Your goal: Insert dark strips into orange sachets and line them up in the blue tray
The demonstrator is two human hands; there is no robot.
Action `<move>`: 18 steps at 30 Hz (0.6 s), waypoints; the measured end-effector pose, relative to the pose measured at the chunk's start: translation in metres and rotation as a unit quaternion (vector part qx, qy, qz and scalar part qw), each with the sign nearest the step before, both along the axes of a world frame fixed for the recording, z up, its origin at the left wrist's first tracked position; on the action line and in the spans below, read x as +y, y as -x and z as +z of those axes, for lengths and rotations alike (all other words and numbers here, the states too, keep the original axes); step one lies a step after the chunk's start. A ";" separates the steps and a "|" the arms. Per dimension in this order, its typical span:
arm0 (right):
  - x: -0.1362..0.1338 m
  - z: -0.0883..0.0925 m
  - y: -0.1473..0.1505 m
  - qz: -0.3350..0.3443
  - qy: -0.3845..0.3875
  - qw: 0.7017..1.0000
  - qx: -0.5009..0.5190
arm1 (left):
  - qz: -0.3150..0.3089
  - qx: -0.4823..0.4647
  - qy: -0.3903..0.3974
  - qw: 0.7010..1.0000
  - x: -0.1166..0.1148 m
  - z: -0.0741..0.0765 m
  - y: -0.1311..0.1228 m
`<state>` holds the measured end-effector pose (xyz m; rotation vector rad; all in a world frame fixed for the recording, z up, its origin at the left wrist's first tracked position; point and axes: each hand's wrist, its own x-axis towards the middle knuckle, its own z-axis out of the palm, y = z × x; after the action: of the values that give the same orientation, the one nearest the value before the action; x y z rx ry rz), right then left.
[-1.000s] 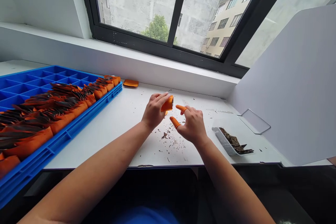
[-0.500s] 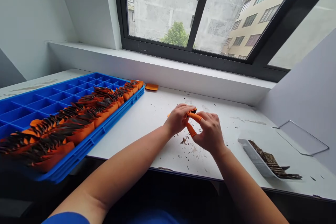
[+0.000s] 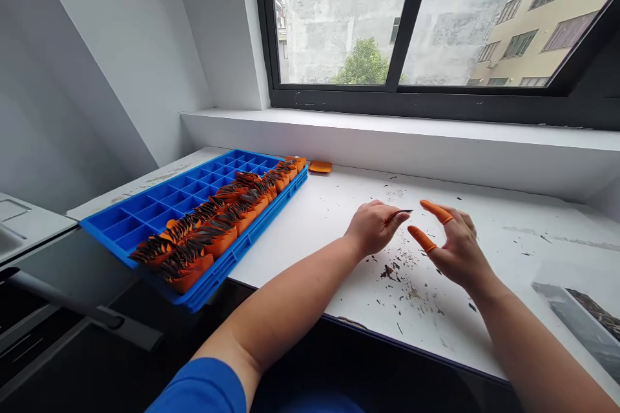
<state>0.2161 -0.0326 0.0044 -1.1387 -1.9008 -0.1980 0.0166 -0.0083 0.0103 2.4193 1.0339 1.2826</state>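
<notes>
My left hand (image 3: 372, 227) is closed in a pinch above the white tabletop. Between its thumb and fingers a thin dark-edged piece (image 3: 401, 211) shows edge-on; most of it is hidden by the hand. To its right, my right hand (image 3: 453, 242) is open, thumb and forefinger spread apart and nothing between them. Orange finger cots (image 3: 436, 211) cover that thumb and forefinger. Dark flakes and crumbs (image 3: 390, 271) are scattered on the tabletop below both hands.
A blue divided tray (image 3: 165, 200) stands at the left, its near rows packed with orange-and-dark pieces (image 3: 223, 239). One flat orange piece (image 3: 320, 166) lies by the wall. At right, a clear plastic box (image 3: 557, 297) holds dark strips (image 3: 598, 313). A window is behind.
My right hand has let go of the orange-and-dark piece and drawn back to the right, fingers spread. My left hand still pinches a piece. The view has turned left.
</notes>
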 end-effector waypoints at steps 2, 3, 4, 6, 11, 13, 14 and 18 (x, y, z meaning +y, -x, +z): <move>0.002 -0.005 0.003 0.032 0.028 0.999 0.028 | -0.004 0.010 0.002 1.000 -0.002 0.002 0.001; 0.002 -0.006 0.004 0.051 0.038 0.997 0.045 | -0.009 0.010 0.015 1.000 -0.003 0.002 0.001; 0.002 -0.005 0.005 0.068 0.047 0.994 0.064 | -0.013 0.004 0.035 0.999 -0.004 0.002 0.002; 0.002 -0.002 0.005 0.080 0.065 0.989 0.108 | -0.016 -0.040 0.084 0.996 -0.005 0.001 0.003; 0.000 0.006 0.000 0.027 0.121 0.972 0.198 | -0.023 -0.206 0.154 0.966 0.000 -0.004 0.002; 0.000 0.007 0.000 0.019 0.140 0.969 0.203 | -0.023 -0.227 0.159 0.960 0.002 -0.005 0.001; -0.001 0.007 0.001 0.020 0.142 0.968 0.204 | -0.022 -0.228 0.158 0.960 0.002 -0.005 0.001; -0.002 0.005 0.004 0.023 0.121 0.971 0.207 | -0.013 -0.202 0.143 0.969 0.002 -0.006 0.002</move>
<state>0.2122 -0.0345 0.0092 -1.1862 -1.6023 0.2871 0.0143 -0.0064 0.0045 1.8532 0.9829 1.4259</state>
